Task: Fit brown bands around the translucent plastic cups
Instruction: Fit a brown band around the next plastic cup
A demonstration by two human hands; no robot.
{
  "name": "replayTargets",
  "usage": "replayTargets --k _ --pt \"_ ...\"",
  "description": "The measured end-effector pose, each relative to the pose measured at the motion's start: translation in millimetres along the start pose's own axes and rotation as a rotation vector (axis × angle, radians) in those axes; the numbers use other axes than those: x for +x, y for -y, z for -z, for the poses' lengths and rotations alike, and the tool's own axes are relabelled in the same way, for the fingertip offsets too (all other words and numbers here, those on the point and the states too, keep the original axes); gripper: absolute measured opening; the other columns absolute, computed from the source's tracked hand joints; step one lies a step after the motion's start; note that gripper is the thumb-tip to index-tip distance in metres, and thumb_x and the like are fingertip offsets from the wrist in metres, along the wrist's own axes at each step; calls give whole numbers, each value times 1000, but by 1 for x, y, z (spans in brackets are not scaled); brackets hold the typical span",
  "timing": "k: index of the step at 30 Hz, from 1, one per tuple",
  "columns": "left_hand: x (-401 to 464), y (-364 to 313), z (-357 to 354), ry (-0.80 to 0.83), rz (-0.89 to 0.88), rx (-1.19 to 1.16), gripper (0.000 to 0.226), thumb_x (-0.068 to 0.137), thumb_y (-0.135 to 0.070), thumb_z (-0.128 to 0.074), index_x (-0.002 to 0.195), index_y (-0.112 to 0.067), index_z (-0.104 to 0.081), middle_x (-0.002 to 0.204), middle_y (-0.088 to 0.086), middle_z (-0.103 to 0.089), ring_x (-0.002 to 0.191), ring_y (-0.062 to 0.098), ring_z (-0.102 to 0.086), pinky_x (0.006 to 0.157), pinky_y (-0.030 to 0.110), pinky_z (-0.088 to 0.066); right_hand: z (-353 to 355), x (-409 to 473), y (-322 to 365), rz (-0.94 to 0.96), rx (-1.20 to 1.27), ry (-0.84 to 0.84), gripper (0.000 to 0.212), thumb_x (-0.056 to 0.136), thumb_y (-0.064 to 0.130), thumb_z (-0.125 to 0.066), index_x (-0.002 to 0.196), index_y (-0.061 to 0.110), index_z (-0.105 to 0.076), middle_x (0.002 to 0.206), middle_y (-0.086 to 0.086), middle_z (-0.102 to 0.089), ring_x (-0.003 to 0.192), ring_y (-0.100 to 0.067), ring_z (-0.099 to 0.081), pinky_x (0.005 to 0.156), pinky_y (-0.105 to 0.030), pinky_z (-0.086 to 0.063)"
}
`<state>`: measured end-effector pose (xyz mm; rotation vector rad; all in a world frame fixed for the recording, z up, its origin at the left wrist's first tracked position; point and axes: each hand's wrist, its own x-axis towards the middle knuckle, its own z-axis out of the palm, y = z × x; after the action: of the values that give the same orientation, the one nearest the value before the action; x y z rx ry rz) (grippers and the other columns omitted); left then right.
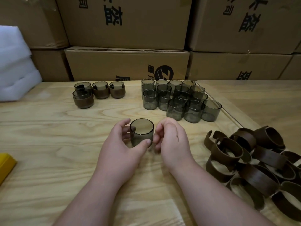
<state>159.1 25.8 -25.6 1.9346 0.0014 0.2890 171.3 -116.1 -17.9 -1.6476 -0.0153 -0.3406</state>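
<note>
A bare translucent grey cup (141, 131) stands upright in the middle of the wooden table (48, 136). My left hand (120, 147) grips it, thumb on its near side and fingers round its left side. My right hand (171, 141) sits just right of the cup with fingers curled, their tips close to its wall; I cannot tell whether they touch. It holds nothing. A pile of brown bands (254, 162) lies at the right. Several bare cups (179, 98) stand in a cluster behind. Several banded cups (99, 92) stand at the back left.
Stacked cardboard boxes (127, 62) wall off the back of the table. White foam sheets (14, 66) lie at the far left. A yellow object (6, 162) pokes in at the left edge. A second table surface (260, 98) joins on the right.
</note>
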Motion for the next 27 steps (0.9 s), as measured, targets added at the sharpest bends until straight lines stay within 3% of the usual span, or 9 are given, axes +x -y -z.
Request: replayTargets --k 2,6,10,13,16,19,23,27 --pt "-1 -1 1 -13 -30 -19 75 73 -29 -92 134 -44 -52 117 -26 -65 107 -8 -62 88 14 -44 -1 2 0 -3 3 -52 29 82 34 -33 76 26 -59 63 1 -61 61 -19 -55 61 -38 -47" --pt "-2 -4 2 -24 -80 -77 66 73 -25 -92 116 -57 -55 117 -29 -67 108 -13 -60 91 19 -48 -1 3 1 -1 -12 -91 35 85 40 -33 87 36 -68 80 8 -67 75 -22 -63 69 -41 -52" --pt "-4 -6 2 -24 -104 -127 67 74 -16 -91 118 -54 -57 116 -36 -65 105 -10 -65 85 18 -51 -2 0 3 -2 28 84 30 93 48 -39 96 46 -69 91 13 -72 70 -11 -66 59 -24 -49" --pt "-5 -7 2 -24 -98 -145 66 74 -17 -91 114 -57 -58 118 -21 -70 93 1 -72 73 18 -55 -4 -1 5 -31 26 161 27 88 44 -53 106 35 -71 94 6 -74 66 -5 -66 60 -24 -49" --pt "-6 -9 2 -16 -103 -136 65 70 -21 -91 110 -60 -57 116 -12 -71 83 3 -70 65 15 -51 -3 -2 7 -47 42 143 23 84 35 -56 102 33 -71 98 10 -75 65 -4 -68 59 -23 -49" --pt "-6 -10 2 -12 -107 -134 67 70 -21 -91 109 -63 -55 117 -12 -71 88 10 -72 69 24 -52 -3 -1 8 -39 47 155 20 84 34 -56 100 36 -69 100 17 -74 69 -4 -70 61 -25 -52" --pt "-5 -8 2 -15 -118 -153 71 73 -16 -91 112 -62 -53 122 -13 -69 97 17 -73 76 36 -58 -3 -2 10 -55 143 195 24 86 33 -56 107 31 -68 108 5 -73 69 -5 -70 57 -26 -55" --pt "-4 -5 0 -19 -134 -149 75 74 -22 -91 124 -63 -51 131 -10 -65 100 16 -71 79 31 -57 -2 -3 12 -41 267 182 27 87 27 -58 112 23 -69 115 -5 -72 76 -7 -74 58 -20 -54"
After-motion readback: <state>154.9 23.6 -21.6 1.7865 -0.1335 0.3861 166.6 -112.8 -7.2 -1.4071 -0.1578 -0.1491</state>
